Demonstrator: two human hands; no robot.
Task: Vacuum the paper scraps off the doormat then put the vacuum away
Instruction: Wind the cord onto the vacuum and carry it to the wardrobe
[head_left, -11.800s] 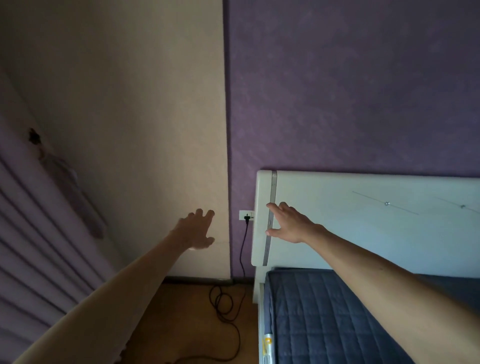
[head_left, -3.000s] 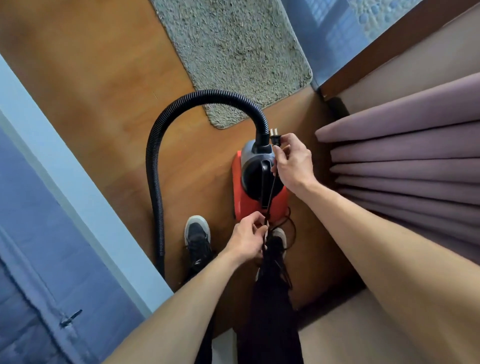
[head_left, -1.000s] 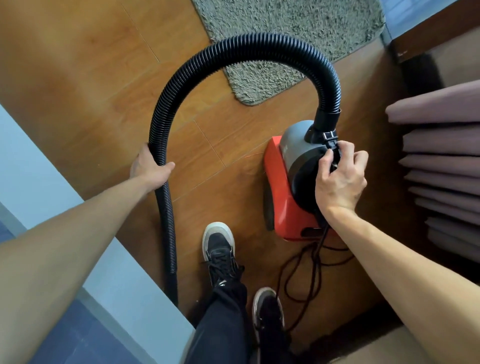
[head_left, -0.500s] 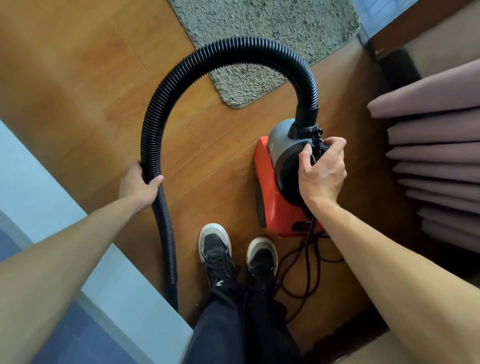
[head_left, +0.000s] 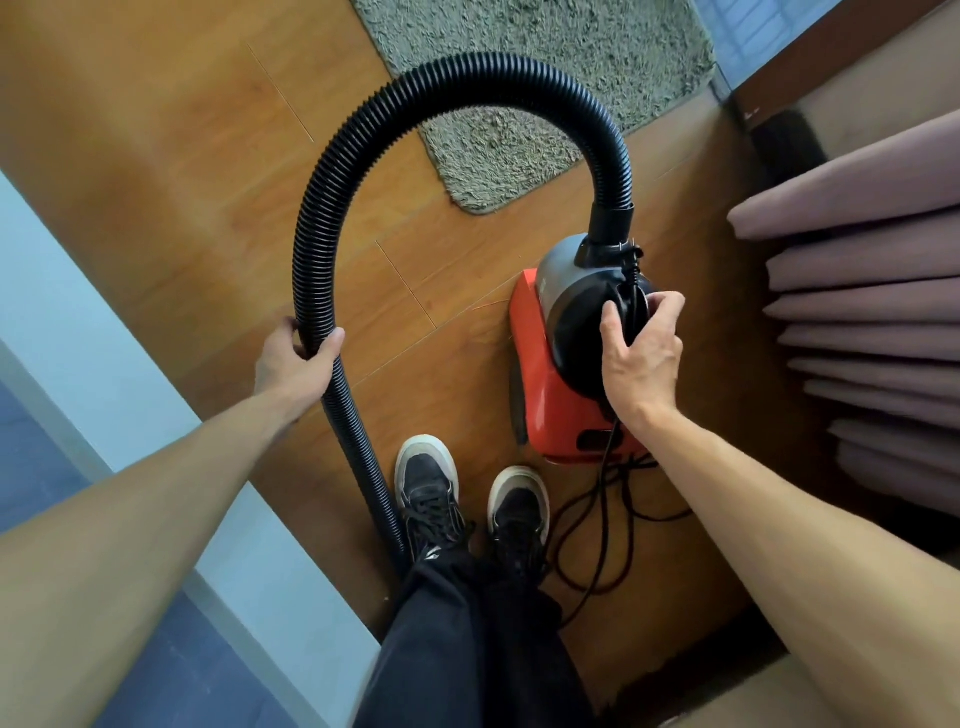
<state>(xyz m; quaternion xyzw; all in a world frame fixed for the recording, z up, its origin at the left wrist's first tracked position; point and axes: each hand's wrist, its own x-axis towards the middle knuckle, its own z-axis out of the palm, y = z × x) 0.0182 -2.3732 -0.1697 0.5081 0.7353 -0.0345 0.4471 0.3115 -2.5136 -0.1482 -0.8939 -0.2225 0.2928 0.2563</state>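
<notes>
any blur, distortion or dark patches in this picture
Head view: left hand, right hand, hose and vacuum are sharp; the wide-angle lens stretches the forearms toward the lower corners; the doormat is bright, the floor beside the curtain lies in shadow.

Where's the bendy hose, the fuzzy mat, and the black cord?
hose (head_left: 493, 70): head view, top of its arch.
mat (head_left: 597, 41): head view, fuzzy surface beyond the hose.
cord (head_left: 605, 499): head view, loose loops lying on the floor.

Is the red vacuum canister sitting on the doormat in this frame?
No, the red vacuum canister stands on the wood floor, with a strip of bare floor between it and the nearest corner of the doormat.
</notes>
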